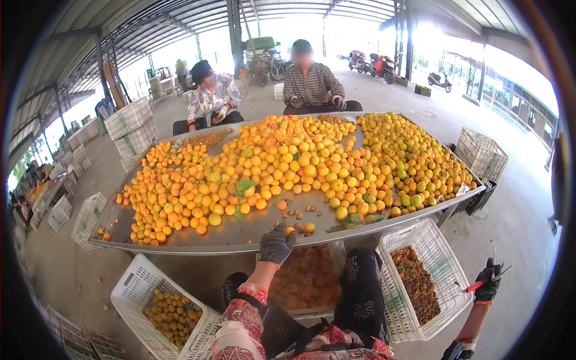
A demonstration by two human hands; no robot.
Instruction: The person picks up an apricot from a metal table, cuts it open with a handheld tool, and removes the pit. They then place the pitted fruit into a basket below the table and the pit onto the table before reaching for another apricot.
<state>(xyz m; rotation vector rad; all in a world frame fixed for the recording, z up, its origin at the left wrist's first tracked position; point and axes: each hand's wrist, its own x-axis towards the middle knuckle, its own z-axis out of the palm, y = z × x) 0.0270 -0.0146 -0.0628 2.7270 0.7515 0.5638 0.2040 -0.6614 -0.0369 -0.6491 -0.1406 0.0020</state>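
At the table's near edge, my left hand (276,245), in a dark grey glove, has its thumb and fingers curled about a small orange apricot (290,230), which they partly cover. Another apricot (309,228) lies just right of it, with brown pits (294,213) beyond. Far to the right, away from the table, my right hand (486,283) is closed on a red-handled plier-like tool (473,287) with two metal prongs spread apart. A large heap of apricots (282,153) covers much of the metal table (129,225).
White crates below hold apricots (171,315), orange-brown fruit pieces (306,273) and brown pits or scraps (414,282). Two people (213,99) (313,84) sit across the table. Stacked crates (132,129) stand left; another crate (482,153) is right. Scooters (381,67) are parked behind.
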